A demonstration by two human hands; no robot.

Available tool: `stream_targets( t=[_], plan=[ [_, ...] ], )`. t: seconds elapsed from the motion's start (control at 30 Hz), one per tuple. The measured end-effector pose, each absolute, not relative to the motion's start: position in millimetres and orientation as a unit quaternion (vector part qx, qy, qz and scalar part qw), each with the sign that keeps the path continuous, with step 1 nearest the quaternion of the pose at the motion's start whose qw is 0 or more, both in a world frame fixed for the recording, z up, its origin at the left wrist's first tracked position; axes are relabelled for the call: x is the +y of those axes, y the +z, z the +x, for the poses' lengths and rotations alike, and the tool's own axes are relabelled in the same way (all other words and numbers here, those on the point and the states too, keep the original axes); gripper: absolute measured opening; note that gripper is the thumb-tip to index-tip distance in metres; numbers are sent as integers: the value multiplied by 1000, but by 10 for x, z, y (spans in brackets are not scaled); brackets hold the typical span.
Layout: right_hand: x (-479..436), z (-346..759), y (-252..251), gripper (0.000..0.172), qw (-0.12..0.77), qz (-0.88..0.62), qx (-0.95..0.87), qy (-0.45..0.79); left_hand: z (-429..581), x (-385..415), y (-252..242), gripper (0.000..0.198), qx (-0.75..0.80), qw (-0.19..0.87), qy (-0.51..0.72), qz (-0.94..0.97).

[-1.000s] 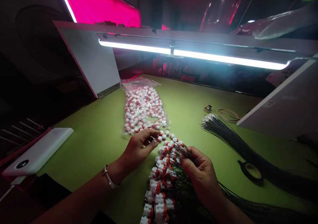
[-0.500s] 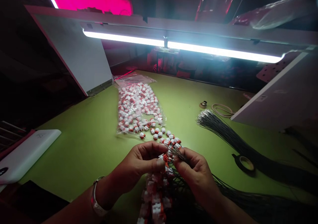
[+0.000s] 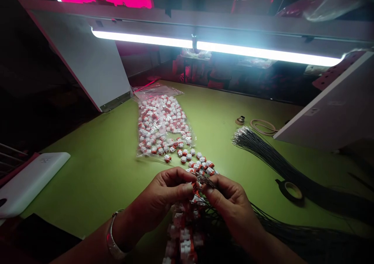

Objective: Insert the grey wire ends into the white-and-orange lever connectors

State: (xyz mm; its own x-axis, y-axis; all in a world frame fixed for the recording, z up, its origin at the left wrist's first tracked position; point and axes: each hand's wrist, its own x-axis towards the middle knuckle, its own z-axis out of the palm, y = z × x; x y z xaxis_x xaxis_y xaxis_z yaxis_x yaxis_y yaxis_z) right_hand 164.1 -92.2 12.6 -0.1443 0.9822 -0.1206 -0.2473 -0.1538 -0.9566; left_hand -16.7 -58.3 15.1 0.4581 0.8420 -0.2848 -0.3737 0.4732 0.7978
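Note:
My left hand (image 3: 166, 194) and my right hand (image 3: 228, 201) meet at the table's middle, fingertips almost touching. The left pinches a white-and-orange lever wire connector (image 3: 194, 187). The right pinches thin black wires (image 3: 208, 181) whose bare ends reach towards that connector. Below my hands, a string of connectors on black wires (image 3: 182, 236) runs towards me, partly hidden by my hands. Several loose connectors (image 3: 184, 158) lie just beyond, next to a clear plastic bag (image 3: 160, 123) packed with more. A metal bangle (image 3: 112, 236) circles my left wrist.
A bundle of thin black wires (image 3: 257, 147) fans out on the green table (image 3: 102, 139) to the right. Nearby are black tape (image 3: 289, 190), a tan cord coil (image 3: 263, 127) and a brass fitting (image 3: 240, 120). A white power bank (image 3: 32, 182) lies left. A lit tube lamp (image 3: 233, 47) spans above.
My left hand has moved right from beside the loose connectors and now pinches a connector against my right hand's wires. The view has shifted slightly up and left.

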Motion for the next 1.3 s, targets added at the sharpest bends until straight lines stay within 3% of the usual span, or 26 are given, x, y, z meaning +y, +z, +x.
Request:
stream_targets(
  t=[0.27, 0.67, 1.3],
  plan=[
    [-972, 1639, 154, 31, 481, -449, -421, 624, -151, -590, 167, 13, 356, 791, 368, 335],
    [-1013, 1669, 154, 24, 475, -462, -508, 551, -178, -589, 117, 11, 357, 763, 382, 380],
    [-974, 1706, 154, 24, 433, -465, -535, 557, -174, -642, 147, 13, 316, 700, 427, 478]
  ],
)
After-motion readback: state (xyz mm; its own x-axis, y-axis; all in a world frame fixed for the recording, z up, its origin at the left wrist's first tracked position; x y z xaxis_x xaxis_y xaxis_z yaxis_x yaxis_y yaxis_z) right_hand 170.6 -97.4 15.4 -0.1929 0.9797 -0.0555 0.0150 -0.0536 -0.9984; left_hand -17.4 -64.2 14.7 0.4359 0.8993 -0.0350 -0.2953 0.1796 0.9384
